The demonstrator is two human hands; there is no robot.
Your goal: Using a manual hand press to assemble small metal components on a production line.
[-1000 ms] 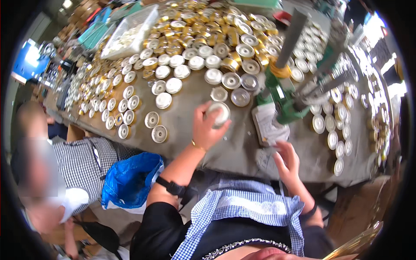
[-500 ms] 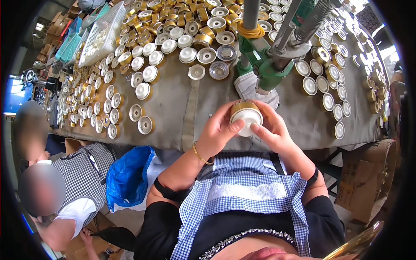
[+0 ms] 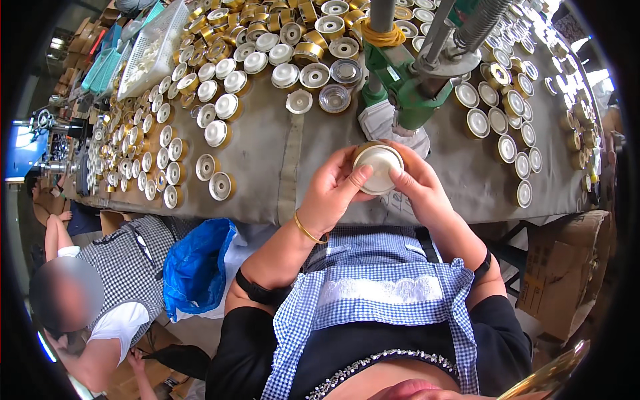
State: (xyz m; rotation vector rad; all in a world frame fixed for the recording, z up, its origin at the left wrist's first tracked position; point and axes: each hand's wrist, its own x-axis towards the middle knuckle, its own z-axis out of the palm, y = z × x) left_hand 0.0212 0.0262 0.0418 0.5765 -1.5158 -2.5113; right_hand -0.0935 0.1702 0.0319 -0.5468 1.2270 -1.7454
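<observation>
Between my two hands, just above the table's near edge, is a round gold-sided part with a white cap. My left hand grips its left side, thumb pressed on the white face. On the other side my right hand wraps round it, its thumb also on the cap. The fingers behind the part are mostly hidden. Right beyond my hands stands a green hand press with a steel column, a spring and a white wrapped base.
Many similar gold and white round parts cover the table's left and back; more stand in rows at right. A white plastic basket is at far left. Below are a blue bag, a cardboard box and a co-worker at left.
The held part has tilted so its white face turns more upward toward me, and my thumbs have shifted on it. The whole view has moved slightly. Both hands keep their hold.
</observation>
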